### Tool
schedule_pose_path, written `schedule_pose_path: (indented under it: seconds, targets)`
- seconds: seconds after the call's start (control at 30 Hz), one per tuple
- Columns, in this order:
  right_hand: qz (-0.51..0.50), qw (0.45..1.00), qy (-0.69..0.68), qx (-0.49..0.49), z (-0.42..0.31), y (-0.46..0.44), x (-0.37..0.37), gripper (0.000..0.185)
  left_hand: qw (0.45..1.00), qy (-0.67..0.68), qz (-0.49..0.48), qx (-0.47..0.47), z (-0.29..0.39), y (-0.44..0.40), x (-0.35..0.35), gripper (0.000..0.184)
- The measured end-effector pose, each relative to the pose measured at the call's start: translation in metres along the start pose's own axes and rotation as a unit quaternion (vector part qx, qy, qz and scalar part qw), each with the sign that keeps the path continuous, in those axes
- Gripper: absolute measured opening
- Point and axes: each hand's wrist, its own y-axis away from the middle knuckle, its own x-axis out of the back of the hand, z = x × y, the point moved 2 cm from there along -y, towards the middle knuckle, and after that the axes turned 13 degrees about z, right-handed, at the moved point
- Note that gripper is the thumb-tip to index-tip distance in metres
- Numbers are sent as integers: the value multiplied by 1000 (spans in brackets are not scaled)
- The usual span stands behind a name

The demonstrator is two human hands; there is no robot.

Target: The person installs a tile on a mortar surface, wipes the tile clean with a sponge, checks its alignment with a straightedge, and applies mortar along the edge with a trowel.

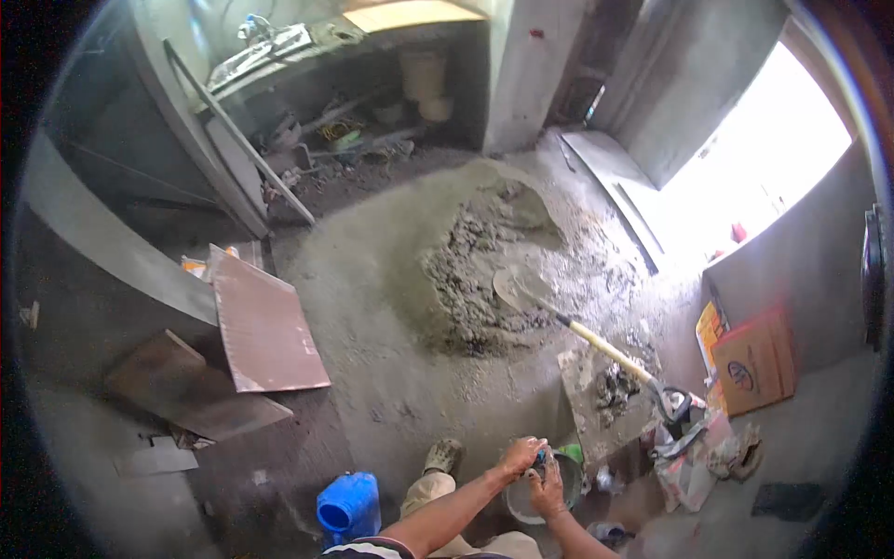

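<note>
My left hand [522,457] and my right hand [548,488] are close together over a round bucket [519,508]. Between their fingers shows a small dark-blue thing [540,458], too small to name. The left fingers curl round it from above; the right hand's fingers press up against it from below. A bright green item [571,453] sits at the bucket's far rim, partly covered by my right hand. Left of my forearm stands a blue plastic jug [349,504] with its round opening towards me.
A shovel [610,350] rests with its blade on a heap of wet mortar [456,279]. A mortar-smeared board [587,396] lies under its handle. At right are a cardboard box [756,363] and plastic bags [694,461]. Brown panels [265,321] lean at left.
</note>
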Motion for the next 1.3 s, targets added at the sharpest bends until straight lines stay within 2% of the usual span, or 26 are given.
schedule_pose_path:
  seconds: [0.07, 0.13, 0.23, 0.27, 0.33, 0.37, 0.4, 0.43, 0.47, 0.53, 0.6, 0.63, 0.67, 0.7, 0.73, 0.8, 0.87, 0.93, 0.97, 1.03, 1.07, 1.13, 1.17, 1.23, 1.27, 1.3]
  targets:
    - [9, 1000, -16, -3, -40, -19, -6, 78, 1000, -16, 18, 2, 28, -5, 41, 48]
    - [21, 998, -42, 35, -76, -40, -5, 70, 983, -130, 72, -104, 56, -11, 75, 45]
    - [-8, 996, -88, -7, -130, -57, 13, 67, 988, -121, 58, -76, 74, -25, 111, 42]
    - [-6, 996, -91, -6, -124, -59, 13, 67, 987, -125, 59, -79, 74, -31, 120, 42]
    - [55, 991, -75, 92, -87, -74, -2, 65, 974, -179, 61, -122, 57, -53, 132, 41]
    - [54, 984, -142, 94, -58, -89, -15, 61, 974, -181, 60, -124, 70, -56, 147, 41]
    - [57, 983, -144, 94, -68, -96, -3, 61, 982, -176, 52, -50, 91, -62, 172, 45]
    - [-4, 964, -251, -87, -85, -108, 15, 59, 984, -169, 46, 24, 117, -67, 194, 51]
    - [-67, 898, -346, -262, -98, -121, 24, 58, 984, -171, 48, 21, 147, -69, 211, 51]
    - [-85, 885, -365, -275, -103, -148, 27, 58, 992, -30, 114, 41, 196, -75, 235, 59]
    - [-123, 856, -399, -305, -107, -179, 28, 60, 994, -37, 92, 53, 211, -105, 242, 61]
    - [-129, 856, -396, -305, -120, -197, 28, 60, 994, 60, 52, 77, 216, -119, 237, 65]
    - [-151, 795, -476, -344, -133, -213, 23, 60, 982, 157, 13, 102, 220, -131, 232, 69]
    - [-171, 726, -549, -377, -145, -234, 24, 59, 968, 196, -12, 158, 250, -127, 235, 73]
    - [-180, 724, -551, -374, -145, -267, 21, 59, 969, 193, -3, 157, 265, -139, 245, 73]
    - [-120, 838, -409, -340, -124, -323, 9, 52, 950, 252, -132, 125, 286, -152, 260, 79]
    - [-113, 821, -433, -354, -104, -369, 4, 50, 949, 240, -123, 161, 309, -169, 292, 79]
    - [-107, 809, -447, -367, -109, -400, 16, 48, 969, 203, -100, 98, 307, -187, 333, 77]
    - [-132, 764, -511, -372, -134, -411, 33, 42, 983, 167, -75, 14, 269, -200, 359, 76]
    - [-186, 669, -635, -340, -138, -437, 32, 30, 986, 150, 20, -73, 228, -191, 414, 62]
    - [-187, 669, -634, -340, -141, -445, 32, 30, 979, 168, 89, -77, 223, -177, 443, 51]
    - [-189, 708, -602, -315, -163, -468, 34, 36, 915, 313, 243, 74, 138, -163, 496, 62]
    - [-191, 708, -602, -315, -171, -485, 22, 36, 915, 313, 245, 74, 157, -168, 513, 62]
    - [-258, 783, -461, -329, -183, -516, -8, 51, 904, 119, 318, 259, 214, -163, 551, 53]
    - [-260, 784, -457, -330, -207, -530, -21, 51, 903, 123, 319, 261, 219, -175, 565, 53]
    - [-279, 880, -336, -185, -249, -546, -37, 53, 921, 186, 266, 216, 223, -192, 577, 58]
